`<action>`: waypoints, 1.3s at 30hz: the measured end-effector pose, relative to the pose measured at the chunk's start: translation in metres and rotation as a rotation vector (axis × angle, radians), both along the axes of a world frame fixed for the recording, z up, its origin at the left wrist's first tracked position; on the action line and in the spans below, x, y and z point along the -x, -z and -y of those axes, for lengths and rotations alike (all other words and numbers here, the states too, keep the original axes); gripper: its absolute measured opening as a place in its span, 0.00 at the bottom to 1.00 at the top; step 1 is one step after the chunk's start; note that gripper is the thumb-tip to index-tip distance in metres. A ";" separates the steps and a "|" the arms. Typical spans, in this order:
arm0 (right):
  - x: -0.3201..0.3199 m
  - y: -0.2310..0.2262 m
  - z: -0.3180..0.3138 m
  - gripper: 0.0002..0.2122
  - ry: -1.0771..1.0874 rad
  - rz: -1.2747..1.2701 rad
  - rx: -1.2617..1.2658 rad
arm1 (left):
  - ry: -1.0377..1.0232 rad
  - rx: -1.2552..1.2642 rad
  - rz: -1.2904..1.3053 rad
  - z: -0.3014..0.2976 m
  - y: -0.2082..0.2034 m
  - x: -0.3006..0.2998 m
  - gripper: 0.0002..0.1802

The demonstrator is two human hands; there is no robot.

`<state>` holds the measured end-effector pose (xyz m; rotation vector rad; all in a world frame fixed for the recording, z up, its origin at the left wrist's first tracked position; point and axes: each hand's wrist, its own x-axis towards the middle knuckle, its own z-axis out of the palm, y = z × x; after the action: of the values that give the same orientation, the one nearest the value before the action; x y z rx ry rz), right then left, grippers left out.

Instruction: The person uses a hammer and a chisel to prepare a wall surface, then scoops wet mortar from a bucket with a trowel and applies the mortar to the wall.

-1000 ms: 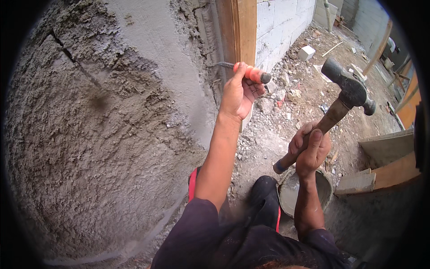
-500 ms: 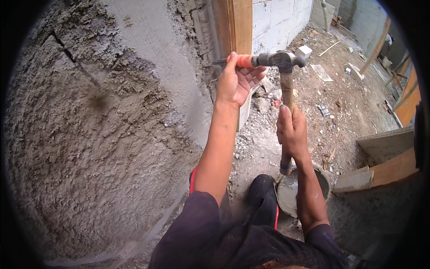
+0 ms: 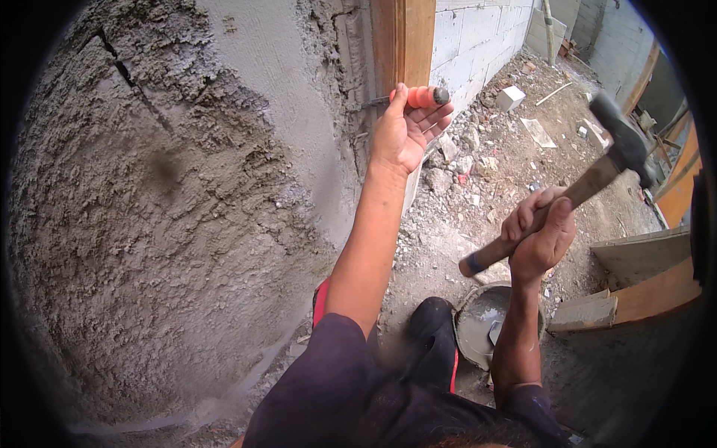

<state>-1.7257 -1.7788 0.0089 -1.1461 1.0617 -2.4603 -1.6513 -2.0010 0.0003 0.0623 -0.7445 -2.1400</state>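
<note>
Hammer drawn back from orange-handled tool, rubble and bucket below

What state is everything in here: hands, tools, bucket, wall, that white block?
Left hand: gripping the orange-handled tool
Orange-handled tool: roughly level, held
Right hand: closed around the hammer's handle
Hammer: tilted, head up, apart from the tool
Bucket: open, grey material inside
Wall: part rough, part smooth, cracked
White block: lying on the ground

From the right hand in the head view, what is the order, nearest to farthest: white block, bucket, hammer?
1. Hammer, gripped in the right hand.
2. Bucket, below that hand.
3. White block, farther ahead, on the ground.
</note>
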 end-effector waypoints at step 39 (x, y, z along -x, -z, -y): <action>0.030 -0.026 -0.032 0.16 -0.065 0.067 -0.315 | 0.037 0.055 0.086 -0.034 0.000 -0.001 0.24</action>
<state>-1.7557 -1.7470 0.0348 -0.9751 1.3118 -2.1663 -1.6502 -1.9674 0.0005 0.1122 -0.8606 -2.1617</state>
